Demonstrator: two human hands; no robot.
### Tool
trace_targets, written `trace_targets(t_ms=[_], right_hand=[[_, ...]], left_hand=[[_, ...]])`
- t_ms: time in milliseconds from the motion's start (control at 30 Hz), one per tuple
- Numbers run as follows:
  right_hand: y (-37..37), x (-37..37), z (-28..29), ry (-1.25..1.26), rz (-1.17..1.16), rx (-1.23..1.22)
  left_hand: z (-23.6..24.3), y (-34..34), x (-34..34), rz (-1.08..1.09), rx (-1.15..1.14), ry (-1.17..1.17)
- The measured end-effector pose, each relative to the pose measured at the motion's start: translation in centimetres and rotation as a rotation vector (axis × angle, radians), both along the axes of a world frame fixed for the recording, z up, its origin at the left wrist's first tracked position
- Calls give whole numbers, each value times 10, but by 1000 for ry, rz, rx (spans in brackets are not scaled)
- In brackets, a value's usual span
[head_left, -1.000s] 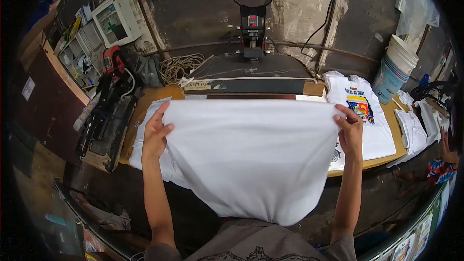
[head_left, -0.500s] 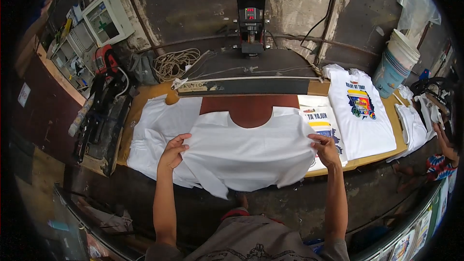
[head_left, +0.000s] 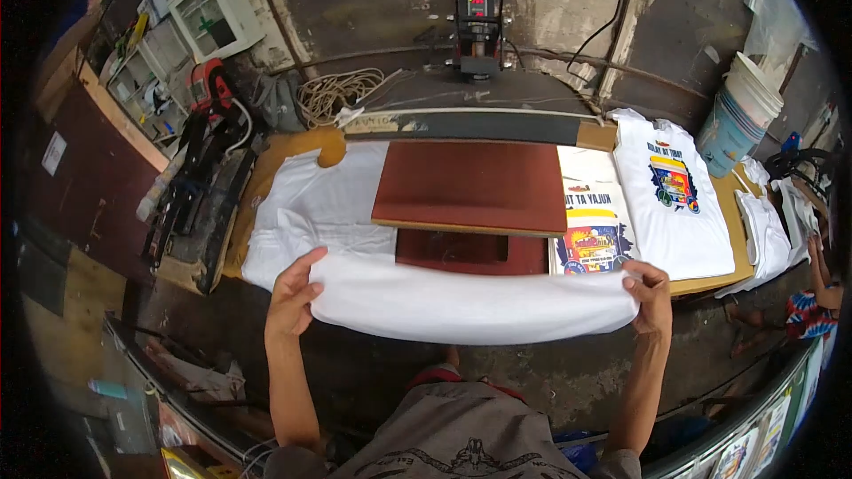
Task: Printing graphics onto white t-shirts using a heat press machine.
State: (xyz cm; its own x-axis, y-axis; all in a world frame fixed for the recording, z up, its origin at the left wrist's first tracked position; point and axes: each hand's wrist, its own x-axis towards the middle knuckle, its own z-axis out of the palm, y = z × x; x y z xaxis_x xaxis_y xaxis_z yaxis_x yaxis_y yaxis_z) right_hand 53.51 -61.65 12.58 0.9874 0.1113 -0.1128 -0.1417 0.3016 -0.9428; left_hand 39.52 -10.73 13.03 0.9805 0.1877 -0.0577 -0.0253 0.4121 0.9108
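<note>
A white T-shirt [head_left: 470, 303] is stretched sideways between my two hands, just off the near side of a heat press. My left hand [head_left: 295, 294] pinches its left end, and my right hand [head_left: 650, 295] grips the right end. Behind the cloth lies the press's reddish-brown lower pad [head_left: 470, 186], bare on top, with a second brown surface under it. Left of the pad, plain white shirts [head_left: 333, 191] lie spread out. On its right sit paper sheets [head_left: 593, 235] printed with a mirrored colour design.
White shirts with a colourful print [head_left: 679, 200] are stacked at the right. Beyond them stand nested buckets [head_left: 741, 115]. Coiled rope [head_left: 333, 99] lies by the press head [head_left: 479, 35]. A black-and-red machine [head_left: 204, 151] stands at left. Another person's arm [head_left: 818, 262] shows at far right.
Both hands have drawn the shirt toward me, off the pad, and moved farther apart. The pad, earlier mostly covered, now shows fully. My view has shifted slightly.
</note>
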Motion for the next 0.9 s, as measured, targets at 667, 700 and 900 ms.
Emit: trace_targets(t_ms=[667,700,900], right_hand=[[14,-7,-24,-164,111,-454],[16,-7,-26,-170,142,-467],[33,136,2,-393,99,-537]], left_hand=[[-40,-10,-10,42,562,48],[-48,-4,-13,42,588,-27],[1,46,116,48,511,-134]])
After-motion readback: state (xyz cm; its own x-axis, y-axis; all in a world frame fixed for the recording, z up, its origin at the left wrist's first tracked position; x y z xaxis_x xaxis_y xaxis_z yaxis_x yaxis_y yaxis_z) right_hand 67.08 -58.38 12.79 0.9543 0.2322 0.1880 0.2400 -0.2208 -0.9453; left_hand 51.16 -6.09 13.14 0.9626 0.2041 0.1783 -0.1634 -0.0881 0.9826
